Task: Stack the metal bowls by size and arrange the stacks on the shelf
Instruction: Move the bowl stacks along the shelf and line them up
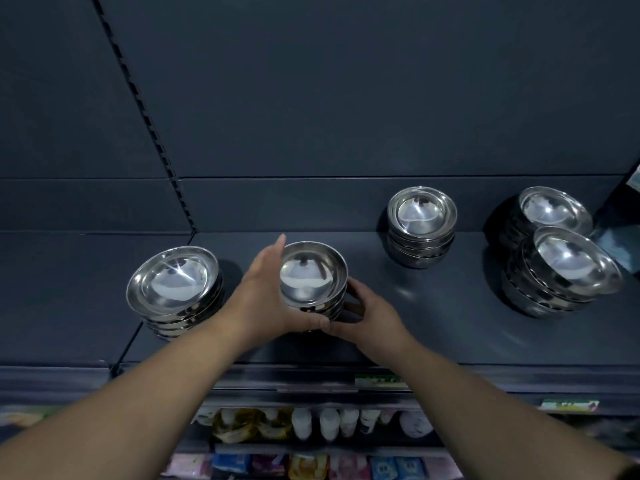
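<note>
The shelf (433, 327) carries five bowl stacks; front stack (575, 265) at three o'clock touches rear stack (554, 209) at two; wide stack (173, 278) at nine; back stack (420, 216) at one; middle stack (313, 271) at centre, left hand (266, 289) and right hand (374, 317) wrapped round its sides, gripping it.

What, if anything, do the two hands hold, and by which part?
A stack of metal bowls, held by its sides: the left hand cups the left side, the right hand grips the lower right.
</note>
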A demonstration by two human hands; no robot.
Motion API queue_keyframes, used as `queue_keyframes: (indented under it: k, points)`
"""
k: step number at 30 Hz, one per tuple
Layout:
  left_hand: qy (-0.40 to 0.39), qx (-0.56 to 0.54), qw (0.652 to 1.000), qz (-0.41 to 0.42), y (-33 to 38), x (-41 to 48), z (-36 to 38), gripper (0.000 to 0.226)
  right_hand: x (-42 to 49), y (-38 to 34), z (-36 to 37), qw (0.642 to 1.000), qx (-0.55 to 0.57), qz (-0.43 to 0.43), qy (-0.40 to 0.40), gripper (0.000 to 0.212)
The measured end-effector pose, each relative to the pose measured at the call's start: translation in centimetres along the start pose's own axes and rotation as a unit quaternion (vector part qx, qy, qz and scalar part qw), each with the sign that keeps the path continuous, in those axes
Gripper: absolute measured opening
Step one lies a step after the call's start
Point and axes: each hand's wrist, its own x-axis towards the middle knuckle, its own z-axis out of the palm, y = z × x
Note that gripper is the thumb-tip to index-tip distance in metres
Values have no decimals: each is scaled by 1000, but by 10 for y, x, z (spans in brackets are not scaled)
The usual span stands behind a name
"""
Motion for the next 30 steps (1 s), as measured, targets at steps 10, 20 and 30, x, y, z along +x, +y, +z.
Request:
queue_keyframes:
  k: [10,20,30]
  points:
    - [15,8,1000,-19,1,3,9,133,3,7,3,1000,24,-4,9,82]
    - [16,-26,1000,-8,-5,-2,7,139,0,-2,-3,999,45,1,3,92]
    - [76,-313,942,-93,-32,-35,23,54,-12,-40,-8,988,147,41,10,46]
